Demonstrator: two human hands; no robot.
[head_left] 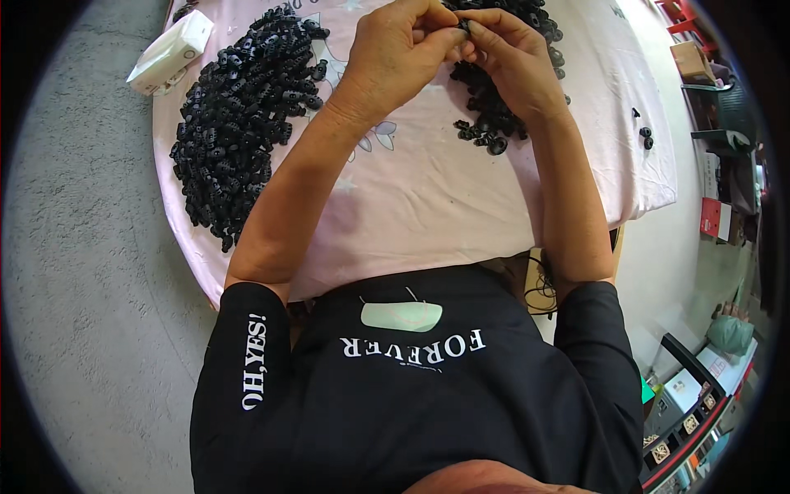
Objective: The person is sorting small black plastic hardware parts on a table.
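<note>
Black and small, one part (463,26) is pinched between the fingertips of both hands, above the far side of the counter (444,214). The left hand (388,56) has its thumb and fingers closed on the part from one side; the right hand (514,72) nips it from the other, thumb against forefinger. Fingers cover much of the part, so its exact shape is too hidden to tell. Both forearms reach in bare from the near edge of the counter, out of the short sleeves of a black shirt (428,412) with white lettering and a pale green patch

Below and behind the right hand, on the far half of the counter, lies a heap of black pieces (485,99), some of them rounded. A larger heap of black clips (239,123) spreads along the left side of the counter, trailing down toward its near edge. Pink cloth (613,107) with faint printed figures covers the counter. A white packet (173,53) sits at its far left edge, and a few loose black bits (646,137) lie near its right edge

Grey floor (90,247) stretches to the left of the counter. Well to its right stand a dark stool (724,140), a cardboard box (693,63) and a red and white box (716,218); a green bag (730,336) sits farther toward the near side
</note>
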